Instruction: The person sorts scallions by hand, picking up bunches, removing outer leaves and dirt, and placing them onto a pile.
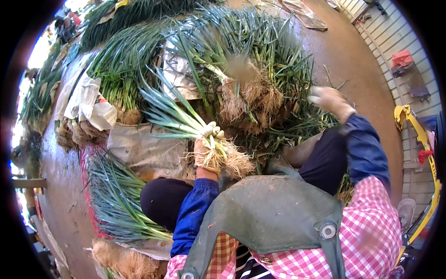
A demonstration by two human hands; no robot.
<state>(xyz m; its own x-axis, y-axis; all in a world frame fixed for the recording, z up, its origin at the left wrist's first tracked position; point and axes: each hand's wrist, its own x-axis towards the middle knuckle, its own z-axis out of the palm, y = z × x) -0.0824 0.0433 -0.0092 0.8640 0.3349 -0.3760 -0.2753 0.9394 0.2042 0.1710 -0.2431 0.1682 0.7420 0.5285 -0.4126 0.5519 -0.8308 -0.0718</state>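
My left hand (205,156), in a pale glove, is closed round a bunch of green onions (179,124). The white stem ends show above my fingers, the stringy roots hang to the right and the leaves fan out to the upper left. My right hand (331,101), also gloved, is raised at the right edge of a big heap of green onions (260,39) in front of me. Its fingers are smeared by motion, and I cannot make out anything in them. Brown, matted roots (251,95) of the heap face me.
More green onions (134,60) lie in rows at the far left, with pale sacking (90,100) over some. Trimmed-looking stalks (121,200) lie beside my left knee, a root bundle (125,260) below them. A yellow-framed tool (425,139) stands by the ribbed wall on the right.
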